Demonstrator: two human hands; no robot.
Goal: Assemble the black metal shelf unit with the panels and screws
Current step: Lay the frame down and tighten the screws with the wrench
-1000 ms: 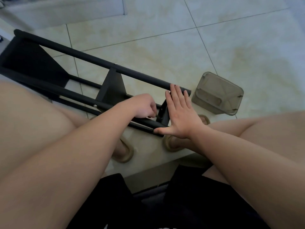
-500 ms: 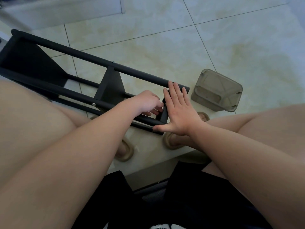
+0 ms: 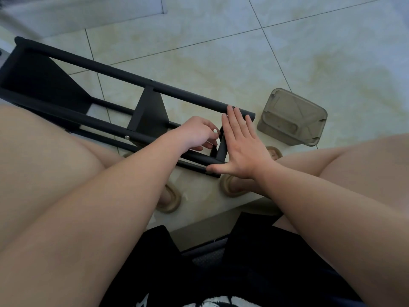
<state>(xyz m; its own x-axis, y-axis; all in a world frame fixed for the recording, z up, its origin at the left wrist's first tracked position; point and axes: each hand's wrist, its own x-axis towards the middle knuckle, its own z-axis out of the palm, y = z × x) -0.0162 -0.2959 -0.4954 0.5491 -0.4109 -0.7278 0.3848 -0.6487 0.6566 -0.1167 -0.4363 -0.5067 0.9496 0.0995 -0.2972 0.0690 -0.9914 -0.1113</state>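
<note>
The black metal shelf unit lies on its side on the tiled floor, with its long tubes running from upper left to centre. A black panel is fixed midway, and a screw head shows on the near tube. My right hand presses flat, fingers straight, against the outer face of the small end panel. My left hand reaches inside the frame, its fingers curled at that panel's inner face. What they hold, if anything, is hidden.
A translucent grey plastic container lies tipped on the floor just right of the frame's end. My feet in tan sandals rest under the frame, with my knees to either side. A larger black panel closes the far end.
My left hand has loosened from a tight fist, and its fingers now show beside the end panel. My right hand stays flat against that panel.
</note>
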